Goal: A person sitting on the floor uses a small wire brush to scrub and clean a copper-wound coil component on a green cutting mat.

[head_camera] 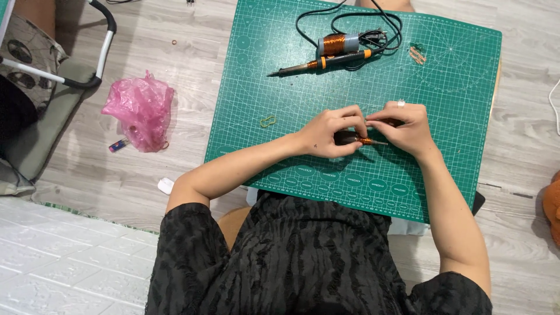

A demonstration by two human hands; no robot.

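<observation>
My left hand (331,133) and my right hand (408,125) meet over the middle of a green cutting mat (291,87). Between them they pinch a small dark tool with an orange collar and a thin metal tip (364,140). The left fingers close around its dark body. The right fingers close on its other end, and a ring shows on one of them. Most of the tool is hidden by the fingers.
A soldering iron (318,63) with an orange band lies at the mat's far side, next to a spool of copper wire (337,43) and a black cord. A yellow rubber band (268,121) lies left. A pink plastic bag (140,109) sits on the floor.
</observation>
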